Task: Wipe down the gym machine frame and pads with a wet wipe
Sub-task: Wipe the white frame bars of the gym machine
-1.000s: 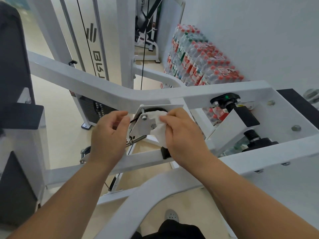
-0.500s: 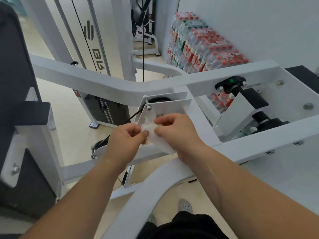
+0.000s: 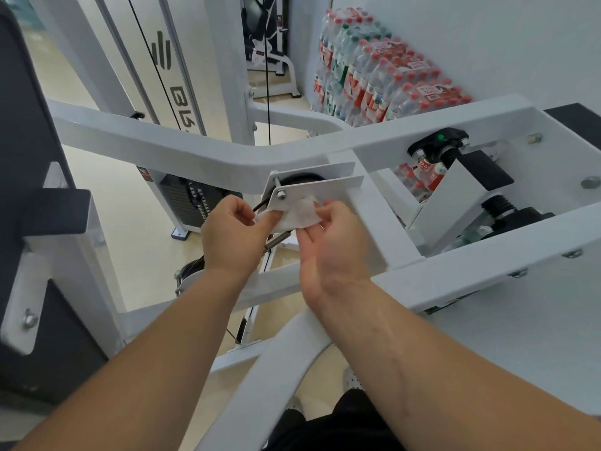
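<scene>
- My left hand (image 3: 234, 232) and right hand (image 3: 331, 245) meet in front of me, both grasping one white wet wipe (image 3: 300, 214) stretched between them.
- The left hand pinches the wipe's left edge between thumb and fingertips. The right hand, palm turned up toward me, curls its fingers round the right edge.
- I judge this two-handed hold is for spreading or refolding the wipe to bring up a fresh face, not for scrubbing.
- Just beyond my fingertips sits a white pulley bracket (image 3: 320, 190) with a bolt at its left corner and a black pulley wheel (image 3: 302, 178) behind it. The wipe overlaps the bracket's lower edge, but I cannot tell whether they touch.
- A white frame beam (image 3: 195, 148) runs above both hands, left to right. Being so near, it seems a likely surface to wipe next.
- Far to the left of my left hand stands a dark pad (image 3: 19, 125), well apart from the wipe.
- Up and away past my right hand, packs of bottled water (image 3: 374, 76) are stacked against the wall, outside the job.
</scene>
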### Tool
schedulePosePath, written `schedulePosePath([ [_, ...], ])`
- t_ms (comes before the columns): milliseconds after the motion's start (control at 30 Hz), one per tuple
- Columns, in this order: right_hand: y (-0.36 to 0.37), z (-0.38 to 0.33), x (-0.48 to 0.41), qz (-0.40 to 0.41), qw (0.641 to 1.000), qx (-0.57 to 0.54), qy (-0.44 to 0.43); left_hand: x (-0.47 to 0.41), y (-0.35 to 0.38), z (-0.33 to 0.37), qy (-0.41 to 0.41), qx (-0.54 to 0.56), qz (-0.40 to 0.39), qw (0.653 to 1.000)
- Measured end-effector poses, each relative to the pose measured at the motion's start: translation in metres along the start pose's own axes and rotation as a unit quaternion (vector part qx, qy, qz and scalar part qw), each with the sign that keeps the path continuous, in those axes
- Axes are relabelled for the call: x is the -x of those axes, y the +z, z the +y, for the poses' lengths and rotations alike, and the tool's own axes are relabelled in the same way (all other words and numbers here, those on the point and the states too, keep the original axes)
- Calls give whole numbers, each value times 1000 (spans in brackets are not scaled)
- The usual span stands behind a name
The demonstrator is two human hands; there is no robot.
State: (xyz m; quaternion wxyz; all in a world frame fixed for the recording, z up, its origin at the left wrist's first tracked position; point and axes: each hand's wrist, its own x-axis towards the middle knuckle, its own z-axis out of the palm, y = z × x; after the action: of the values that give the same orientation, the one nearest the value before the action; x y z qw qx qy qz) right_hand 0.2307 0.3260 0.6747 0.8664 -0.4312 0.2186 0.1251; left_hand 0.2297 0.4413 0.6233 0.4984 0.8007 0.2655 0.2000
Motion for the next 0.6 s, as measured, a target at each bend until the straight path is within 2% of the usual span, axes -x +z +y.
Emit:
schedulePosePath([
  [67, -1, 0, 13, -36, 994, -104, 8, -2, 1, -1, 17, -29, 14, 999],
  [100, -2, 1, 17, -64, 992, -110, 3, -1, 1, -1, 30, -34, 22, 999],
  [233, 3, 16, 26, -172, 985, 22, -7, 3, -1, -4, 66, -2, 18, 998],
  [433, 9, 26, 10, -145, 984, 82, -59, 7, -6, -2, 109, 50, -47, 992],
  [600, 25, 37, 16, -141, 980, 115, -81, 7, -10, -2, 24, 132, -65, 989],
])
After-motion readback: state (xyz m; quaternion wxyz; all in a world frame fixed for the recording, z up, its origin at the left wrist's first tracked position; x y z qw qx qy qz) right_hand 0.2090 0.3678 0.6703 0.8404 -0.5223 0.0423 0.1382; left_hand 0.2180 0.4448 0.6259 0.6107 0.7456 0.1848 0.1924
